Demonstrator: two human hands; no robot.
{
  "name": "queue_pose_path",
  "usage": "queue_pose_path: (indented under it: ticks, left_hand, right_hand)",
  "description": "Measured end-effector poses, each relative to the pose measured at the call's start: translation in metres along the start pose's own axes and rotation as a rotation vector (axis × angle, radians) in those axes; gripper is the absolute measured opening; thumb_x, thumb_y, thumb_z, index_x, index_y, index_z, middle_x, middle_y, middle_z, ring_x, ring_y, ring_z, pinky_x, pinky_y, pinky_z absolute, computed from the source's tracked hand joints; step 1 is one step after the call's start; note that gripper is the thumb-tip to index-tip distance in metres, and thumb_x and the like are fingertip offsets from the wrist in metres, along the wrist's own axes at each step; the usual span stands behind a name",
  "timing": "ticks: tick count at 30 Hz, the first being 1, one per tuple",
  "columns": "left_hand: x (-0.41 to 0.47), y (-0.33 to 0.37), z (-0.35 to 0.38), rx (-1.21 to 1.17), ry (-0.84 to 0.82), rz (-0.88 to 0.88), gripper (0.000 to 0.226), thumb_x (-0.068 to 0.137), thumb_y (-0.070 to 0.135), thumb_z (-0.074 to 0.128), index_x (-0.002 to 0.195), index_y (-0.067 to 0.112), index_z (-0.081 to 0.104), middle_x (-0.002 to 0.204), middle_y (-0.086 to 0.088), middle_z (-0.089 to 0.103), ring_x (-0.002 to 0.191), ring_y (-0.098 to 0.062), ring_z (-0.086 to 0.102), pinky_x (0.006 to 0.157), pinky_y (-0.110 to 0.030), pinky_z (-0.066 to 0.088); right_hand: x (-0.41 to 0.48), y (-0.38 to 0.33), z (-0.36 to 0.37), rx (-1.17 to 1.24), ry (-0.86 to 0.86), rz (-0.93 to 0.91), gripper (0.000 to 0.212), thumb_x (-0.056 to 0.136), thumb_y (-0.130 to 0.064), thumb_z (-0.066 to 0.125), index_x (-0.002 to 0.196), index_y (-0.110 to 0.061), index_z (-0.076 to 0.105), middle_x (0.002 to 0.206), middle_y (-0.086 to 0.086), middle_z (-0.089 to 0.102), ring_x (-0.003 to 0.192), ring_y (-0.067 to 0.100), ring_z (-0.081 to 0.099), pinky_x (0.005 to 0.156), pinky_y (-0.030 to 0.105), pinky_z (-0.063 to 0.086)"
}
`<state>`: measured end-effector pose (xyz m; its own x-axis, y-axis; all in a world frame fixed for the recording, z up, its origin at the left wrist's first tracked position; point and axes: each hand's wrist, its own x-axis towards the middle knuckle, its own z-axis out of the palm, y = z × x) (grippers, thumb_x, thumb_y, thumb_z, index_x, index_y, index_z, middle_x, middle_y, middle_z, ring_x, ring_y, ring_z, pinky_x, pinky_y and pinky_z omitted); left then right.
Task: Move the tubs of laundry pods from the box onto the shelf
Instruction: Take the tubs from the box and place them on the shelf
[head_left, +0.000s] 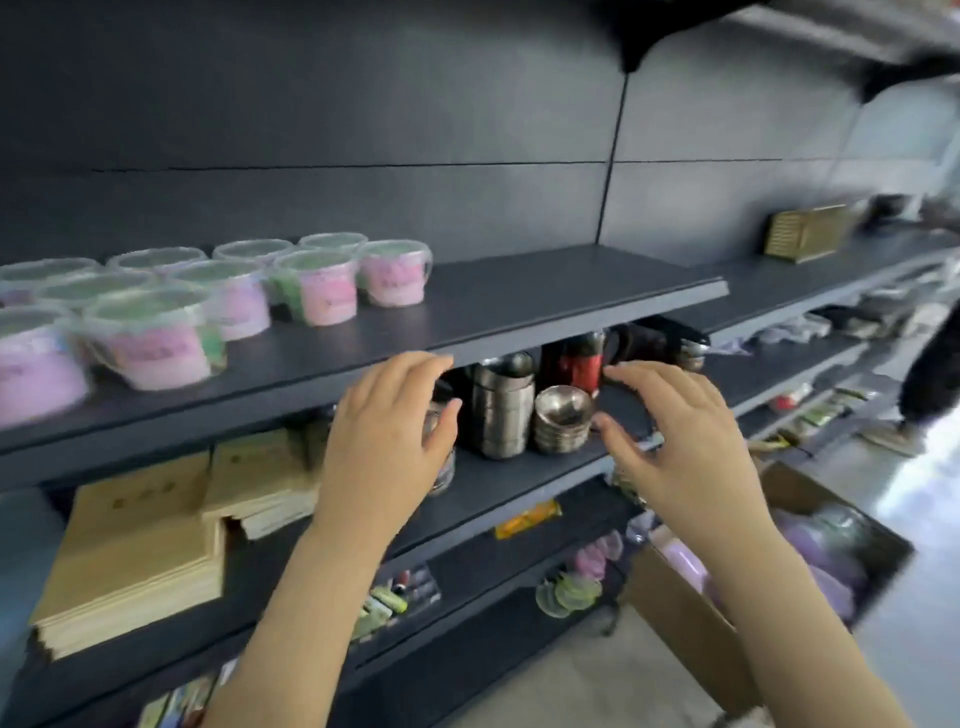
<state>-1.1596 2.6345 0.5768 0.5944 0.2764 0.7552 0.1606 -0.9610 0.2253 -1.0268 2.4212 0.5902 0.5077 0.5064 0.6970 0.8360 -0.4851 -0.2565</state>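
Observation:
Several clear tubs of pink and green laundry pods (322, 291) stand in rows on the left part of the dark upper shelf (545, 296). A cardboard box (691, 623) sits on the floor at the lower right with more purple tubs (826, 566) inside. My left hand (384, 436) and my right hand (675, 436) are both in front of the shelf edge, below the tubs, fingers spread and curved towards each other, holding nothing.
Under the tubs' shelf stand steel canisters (501, 410), stacked metal bowls (563, 415) and a red-labelled jug (584, 361). Wooden boxes (135, 551) fill the left of that level. A woven box (805, 234) sits far right on the upper shelf. Lower shelves hold small packets.

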Motion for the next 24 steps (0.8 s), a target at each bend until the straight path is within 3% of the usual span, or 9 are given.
queue_pose_path:
  ticks: [6, 13, 19, 24]
  left_hand:
    - [-0.048, 0.12, 0.107, -0.172, -0.231, 0.066, 0.037, 0.092, 0.027, 0.06, 0.126, 0.016, 0.057, 0.123, 0.001, 0.059, 0.114, -0.021, 0.054, 0.094, -0.038, 0.046]
    - [-0.084, 0.212, 0.216, -0.28, -0.505, 0.146, 0.037, 0.09, 0.03, 0.061, 0.125, 0.02, 0.058, 0.122, 0.005, 0.06, 0.113, -0.018, 0.055, 0.092, -0.036, 0.047]
    - [-0.075, 0.251, 0.319, -0.313, -0.65, 0.151, 0.034, 0.089, 0.031, 0.062, 0.121, 0.021, 0.06, 0.121, 0.005, 0.061, 0.112, -0.017, 0.056, 0.091, -0.033, 0.045]
    - [-0.034, 0.271, 0.424, -0.394, -0.748, 0.089, 0.038, 0.091, 0.033, 0.057, 0.128, 0.023, 0.056, 0.127, 0.007, 0.057, 0.119, -0.015, 0.051, 0.094, -0.028, 0.042]
  right_hand:
    - [-0.117, 0.113, -0.048, -0.085, -0.14, 0.295, 0.037, 0.087, -0.032, 0.063, 0.123, -0.025, 0.06, 0.125, -0.005, 0.06, 0.114, 0.02, 0.052, 0.093, 0.037, 0.044]
    - [-0.211, 0.227, -0.072, -0.057, -0.159, 0.615, 0.036, 0.084, -0.019, 0.071, 0.119, -0.023, 0.062, 0.117, -0.004, 0.063, 0.104, 0.024, 0.056, 0.086, 0.034, 0.046]
    - [-0.228, 0.329, -0.065, -0.037, -0.18, 0.805, 0.04, 0.086, -0.017, 0.069, 0.125, -0.018, 0.06, 0.121, -0.003, 0.061, 0.111, 0.022, 0.056, 0.091, 0.027, 0.039]
    - [-0.203, 0.432, -0.04, -0.044, -0.222, 0.884, 0.039, 0.088, -0.02, 0.067, 0.126, -0.017, 0.059, 0.12, -0.001, 0.061, 0.112, 0.022, 0.056, 0.091, 0.029, 0.04]
